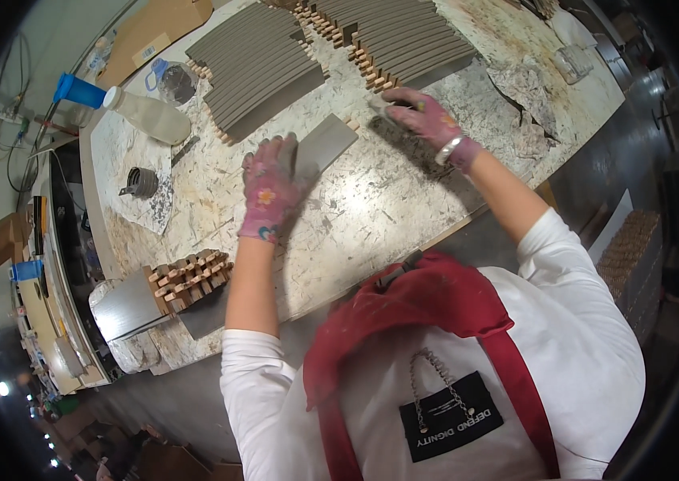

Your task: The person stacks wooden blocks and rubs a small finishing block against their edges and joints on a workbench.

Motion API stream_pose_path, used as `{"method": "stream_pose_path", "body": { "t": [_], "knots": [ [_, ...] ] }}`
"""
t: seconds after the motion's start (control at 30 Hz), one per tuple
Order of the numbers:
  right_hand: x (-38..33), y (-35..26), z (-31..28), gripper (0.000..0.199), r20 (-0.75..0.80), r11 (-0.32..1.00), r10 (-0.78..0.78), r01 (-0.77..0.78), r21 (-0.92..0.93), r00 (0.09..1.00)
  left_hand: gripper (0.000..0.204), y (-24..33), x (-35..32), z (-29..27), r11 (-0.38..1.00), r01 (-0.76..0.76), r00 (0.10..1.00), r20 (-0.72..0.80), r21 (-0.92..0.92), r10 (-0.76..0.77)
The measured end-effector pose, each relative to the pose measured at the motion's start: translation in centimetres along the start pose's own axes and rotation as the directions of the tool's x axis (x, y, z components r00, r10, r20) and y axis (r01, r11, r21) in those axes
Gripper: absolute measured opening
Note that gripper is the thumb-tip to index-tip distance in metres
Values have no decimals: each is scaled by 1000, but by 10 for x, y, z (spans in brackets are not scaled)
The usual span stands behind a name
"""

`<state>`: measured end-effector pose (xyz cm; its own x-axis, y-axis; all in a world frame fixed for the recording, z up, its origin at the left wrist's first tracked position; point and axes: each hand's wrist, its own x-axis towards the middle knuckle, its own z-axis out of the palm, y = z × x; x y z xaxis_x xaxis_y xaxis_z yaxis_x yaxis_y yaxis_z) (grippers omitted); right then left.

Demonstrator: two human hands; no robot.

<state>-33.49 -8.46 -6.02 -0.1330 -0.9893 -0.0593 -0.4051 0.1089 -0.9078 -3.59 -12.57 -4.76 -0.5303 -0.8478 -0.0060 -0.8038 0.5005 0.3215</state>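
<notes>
My left hand [269, 188], in a pink flower-patterned glove, is closed over the left end of a flat grey plate [330, 144]. The plate lies slanted on the worktable, small light-brown tabs showing at its far right end. My right hand [427, 122], gloved alike, hovers right of the plate with its fingers apart. Its fingertips come near the tabbed edge of a stack of grey plates [403, 40]; I see nothing held in them. Left of that stack stands another stack of grey plates [255, 68], also edged with tabs.
At the left of the scuffed worktable [339, 232] are a whitish bottle [147, 116], a blue cup [79, 90], a clear jug [172, 80] and a dark round container [141, 183]. Tabbed pieces [191, 280] lie at the near left corner. Crumpled sheeting [524, 92] covers the right side.
</notes>
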Motion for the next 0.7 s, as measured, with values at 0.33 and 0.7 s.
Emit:
{"method": "stream_pose_path", "body": {
  "t": [0.33,0.7],
  "knots": [
    [31,-7,80,35,-31,906,-181,155,-395,983,67,-6,-5,49,989,-113,968,-212,96,131],
    [-54,-38,91,25,307,604,-560,633,-484,770,43,-45,23,12,936,-86,996,4,-340,93]
  ]
}}
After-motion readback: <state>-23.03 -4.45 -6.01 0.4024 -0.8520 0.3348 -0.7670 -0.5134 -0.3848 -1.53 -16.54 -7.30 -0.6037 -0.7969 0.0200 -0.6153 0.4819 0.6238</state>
